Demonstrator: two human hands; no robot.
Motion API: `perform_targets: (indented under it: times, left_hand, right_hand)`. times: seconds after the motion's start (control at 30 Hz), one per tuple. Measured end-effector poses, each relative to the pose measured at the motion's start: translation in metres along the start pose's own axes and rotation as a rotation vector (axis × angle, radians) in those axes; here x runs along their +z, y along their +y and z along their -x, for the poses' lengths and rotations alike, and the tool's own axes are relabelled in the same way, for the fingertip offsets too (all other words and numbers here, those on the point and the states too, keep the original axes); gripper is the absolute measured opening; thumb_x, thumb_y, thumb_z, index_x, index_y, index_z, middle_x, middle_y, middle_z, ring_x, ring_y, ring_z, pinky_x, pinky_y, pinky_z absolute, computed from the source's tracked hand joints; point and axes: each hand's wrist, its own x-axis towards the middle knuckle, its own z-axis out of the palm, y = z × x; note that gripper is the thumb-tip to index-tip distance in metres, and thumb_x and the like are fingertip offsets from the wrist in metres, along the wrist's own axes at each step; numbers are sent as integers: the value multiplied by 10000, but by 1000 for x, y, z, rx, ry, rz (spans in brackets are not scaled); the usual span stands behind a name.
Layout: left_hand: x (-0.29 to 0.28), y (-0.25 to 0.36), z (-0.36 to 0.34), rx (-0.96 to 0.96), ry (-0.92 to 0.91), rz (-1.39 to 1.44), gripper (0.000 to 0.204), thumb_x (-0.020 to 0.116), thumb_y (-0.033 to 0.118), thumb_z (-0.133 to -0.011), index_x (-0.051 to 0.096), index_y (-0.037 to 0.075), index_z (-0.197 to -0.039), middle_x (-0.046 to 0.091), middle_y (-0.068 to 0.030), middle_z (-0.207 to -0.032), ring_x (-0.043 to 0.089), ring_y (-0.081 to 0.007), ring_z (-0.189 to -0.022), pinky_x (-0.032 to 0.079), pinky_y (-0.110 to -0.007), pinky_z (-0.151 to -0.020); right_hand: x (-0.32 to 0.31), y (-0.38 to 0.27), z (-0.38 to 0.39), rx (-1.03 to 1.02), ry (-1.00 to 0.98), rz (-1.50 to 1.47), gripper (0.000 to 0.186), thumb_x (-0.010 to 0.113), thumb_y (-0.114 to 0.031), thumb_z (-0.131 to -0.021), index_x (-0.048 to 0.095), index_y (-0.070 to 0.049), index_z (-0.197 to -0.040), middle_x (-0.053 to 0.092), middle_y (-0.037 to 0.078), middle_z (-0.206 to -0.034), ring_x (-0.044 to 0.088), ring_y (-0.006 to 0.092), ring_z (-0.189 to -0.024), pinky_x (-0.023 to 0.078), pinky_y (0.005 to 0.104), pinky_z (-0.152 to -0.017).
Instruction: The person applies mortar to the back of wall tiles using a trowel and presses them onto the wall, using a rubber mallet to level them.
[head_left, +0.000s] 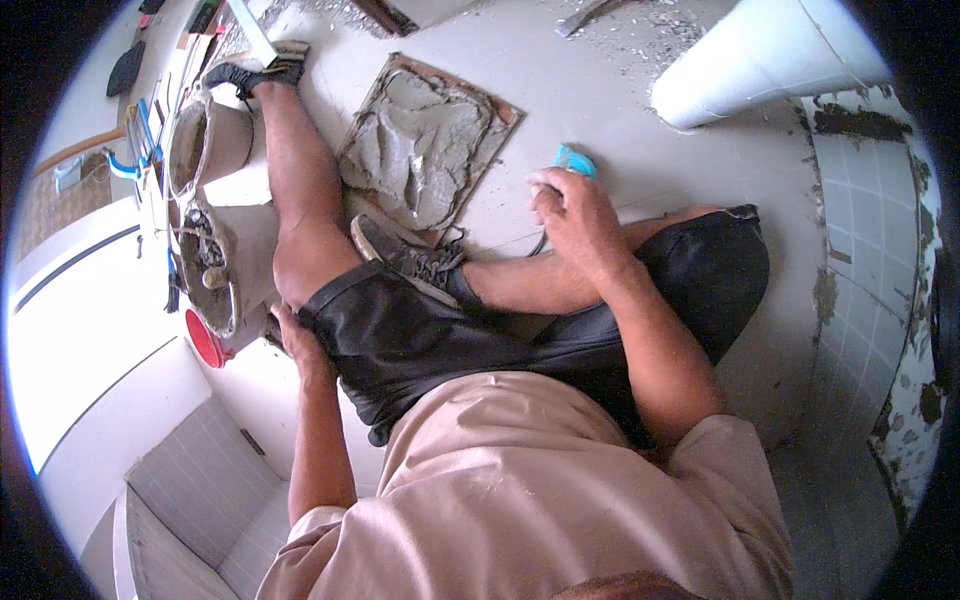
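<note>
The right grip (582,222) is curled, though I cannot tell whether it grasps the turquoise object (573,158) beside its fingers; the left grip (297,340), beside the thigh, is partly hidden and unclear. Beyond, mortar (415,145) lies spread on a square board (511,113), near the folded leg's shoe (408,255): a slipping foot could smear it. A leftward knee jerk could tip the near bucket (252,240).
</note>
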Motion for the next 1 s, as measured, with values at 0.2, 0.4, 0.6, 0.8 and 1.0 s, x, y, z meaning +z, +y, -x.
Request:
perform_targets:
  times: [0.2,0.4,0.6,0.8,1.0]
  left_hand:
    - [-5,-22,-33,333,228,-550,672,326,524,-1033,432,-24,-1407,509,-225,-1367,482,-317,-1255,329,-387,-1079]
    - [-16,-25,-42,327,156,-469,634,317,504,-1044,481,-23,-1357,554,-222,-1300,498,-318,-1209,342,-391,-1053]
    - [-23,-33,-51,381,110,-370,642,327,479,-1053,452,-65,-1370,543,-210,-1307,483,-293,-1222,314,-365,-1085]
    - [-22,-30,-52,366,96,-391,614,332,442,-1055,440,-68,-1379,540,-227,-1295,483,-307,-1222,315,-364,-1084]
    - [3,-5,-34,705,166,-498,587,341,385,-1048,405,-68,-1415,439,-261,-1420,422,-357,-1327,288,-420,-1134]
  right_hand:
    - [0,3,0,34,26,97,235,554,-103,-949,652,63,-1084,703,150,-831,688,201,-714,544,335,-684]
    - [4,3,-6,113,-20,102,250,542,-93,-962,644,57,-1133,706,143,-836,685,181,-703,546,320,-687]
    - [8,-11,-5,275,-40,-48,265,527,-103,-976,642,57,-1154,713,121,-845,675,155,-690,543,295,-675]
    - [8,-5,-9,292,-83,50,274,519,-111,-981,638,63,-1156,716,131,-866,681,153,-702,540,290,-679]
    - [12,-1,-9,303,-99,-8,290,524,-114,-962,617,63,-1172,719,177,-942,709,231,-779,555,345,-708]
